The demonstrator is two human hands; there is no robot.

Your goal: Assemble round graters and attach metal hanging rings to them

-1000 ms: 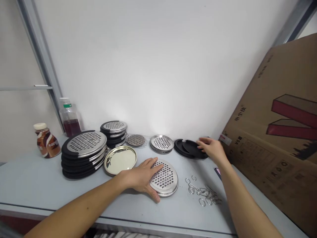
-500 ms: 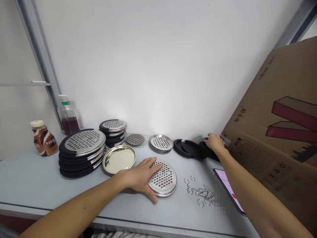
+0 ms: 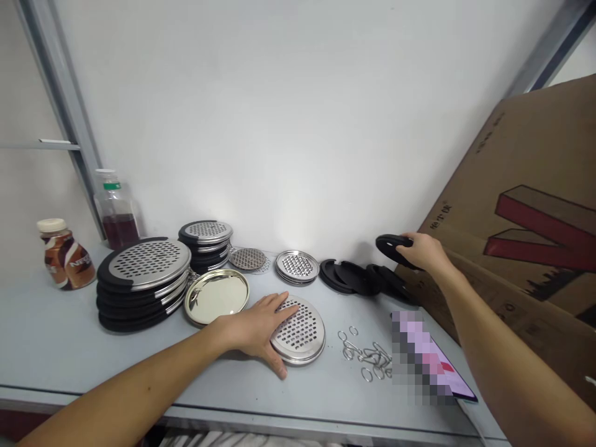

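Observation:
My left hand (image 3: 258, 332) lies with spread fingers on the left side of a round metal grater disc (image 3: 305, 332) on the table. Up at the right, my right hand (image 3: 423, 253) grips a black round cover (image 3: 393, 247) by its edge, raised above other black round pieces (image 3: 356, 277). Those pieces lie overlapping by the wall. A gold-coloured round lid (image 3: 218, 295) sits left of the grater disc. Several metal rings (image 3: 367, 374) are scattered to the disc's right.
Stacks of black-rimmed grater discs (image 3: 146, 264) stand at the left, near a brown bottle (image 3: 67, 254) and a bottle of dark liquid (image 3: 118, 214). More metal discs (image 3: 297, 267) lie by the wall. A phone (image 3: 459, 379) and a large cardboard box (image 3: 526, 155) are at right.
My right hand has lifted a black round cover up from the pile. My left hand stays on the grater disc. The view has shifted slightly to the right.

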